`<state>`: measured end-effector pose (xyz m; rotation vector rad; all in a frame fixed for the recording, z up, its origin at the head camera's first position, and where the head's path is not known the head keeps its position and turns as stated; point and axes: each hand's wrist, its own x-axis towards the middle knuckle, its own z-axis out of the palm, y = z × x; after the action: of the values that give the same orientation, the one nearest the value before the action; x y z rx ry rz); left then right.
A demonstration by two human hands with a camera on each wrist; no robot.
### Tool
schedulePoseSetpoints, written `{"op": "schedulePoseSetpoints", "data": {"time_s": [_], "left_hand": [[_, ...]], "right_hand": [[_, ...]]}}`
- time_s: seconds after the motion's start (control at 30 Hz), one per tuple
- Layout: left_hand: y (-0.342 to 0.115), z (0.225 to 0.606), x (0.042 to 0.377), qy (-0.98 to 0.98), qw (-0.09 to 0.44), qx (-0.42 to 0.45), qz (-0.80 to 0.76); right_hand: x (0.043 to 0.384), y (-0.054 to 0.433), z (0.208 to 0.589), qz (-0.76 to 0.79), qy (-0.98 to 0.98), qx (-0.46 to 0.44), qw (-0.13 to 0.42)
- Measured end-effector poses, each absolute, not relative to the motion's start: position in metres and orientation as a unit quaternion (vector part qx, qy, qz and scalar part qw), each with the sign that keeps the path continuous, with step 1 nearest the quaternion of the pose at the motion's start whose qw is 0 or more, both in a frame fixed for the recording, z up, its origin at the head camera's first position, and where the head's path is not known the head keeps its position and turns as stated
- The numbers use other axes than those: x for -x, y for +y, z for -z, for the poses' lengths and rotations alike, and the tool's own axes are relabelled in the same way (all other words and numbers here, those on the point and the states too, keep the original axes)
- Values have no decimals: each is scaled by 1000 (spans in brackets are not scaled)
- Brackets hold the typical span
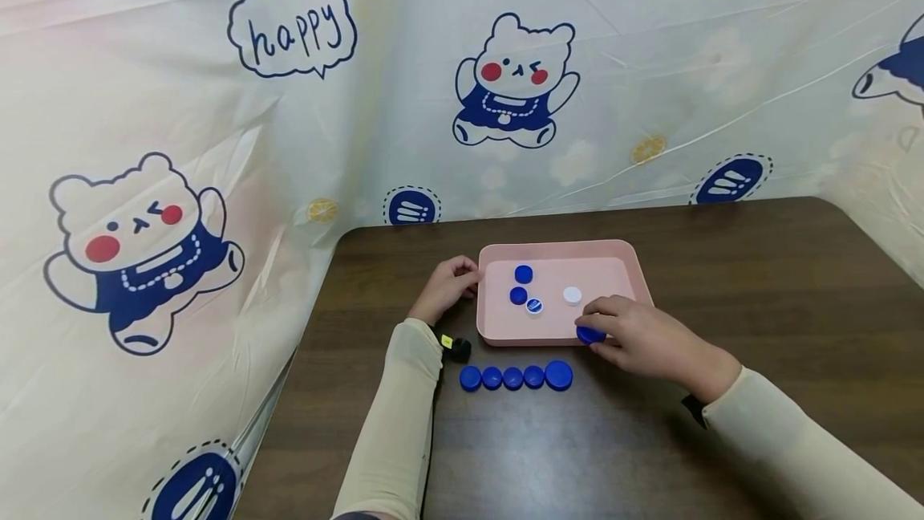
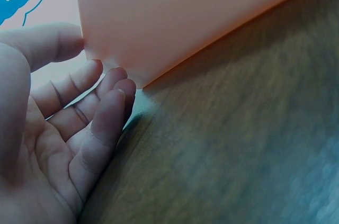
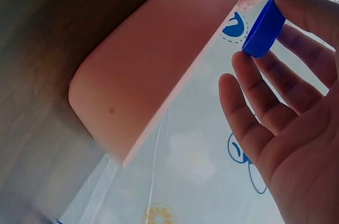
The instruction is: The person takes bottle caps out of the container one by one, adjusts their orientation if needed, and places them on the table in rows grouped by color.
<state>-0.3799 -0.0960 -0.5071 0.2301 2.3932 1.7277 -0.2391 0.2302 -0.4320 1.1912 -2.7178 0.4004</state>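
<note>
Approx. lvl — held blue cap (image 3: pixel 265 28), w/ tray (image 1: pixel 599 273) lengthwise L–R

A brown surface (image 1: pixel 577 456) is carrying a pink tray (image 1: pixel 556 246) below mid-frame and five blue caps (image 1: pixel 512 378) at lower centre.

Soft, even light fills the head view, the pale printed cloth (image 1: pixel 404 119) looking warmer toward 9 o'clock and cooler toward 12. The dark brown wood-grained table (image 1: pixel 613 440) carries a dull sheen toward 6 and a soft shadow toward 4. The left wrist view is dimmer, its wood grain blurred, with bluish glare at 4 o'clock. In the right wrist view, the right hand (image 3: pixel 307 144) is backlit and shaded; 10 o'clock is darkest.
</note>
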Motion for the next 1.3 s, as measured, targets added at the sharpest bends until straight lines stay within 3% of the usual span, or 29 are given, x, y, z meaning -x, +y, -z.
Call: {"op": "schedulePoseSetpoints", "data": {"time_s": [0.53,1.3], "left_hand": [[-97,507,379,806,83,-81,-580],[-96,507,379,808,83,-85,-577]], "right_hand": [[229,225,439,-141,-907,-394,55],[216,221,457,-151,-883,-434,92]]}}
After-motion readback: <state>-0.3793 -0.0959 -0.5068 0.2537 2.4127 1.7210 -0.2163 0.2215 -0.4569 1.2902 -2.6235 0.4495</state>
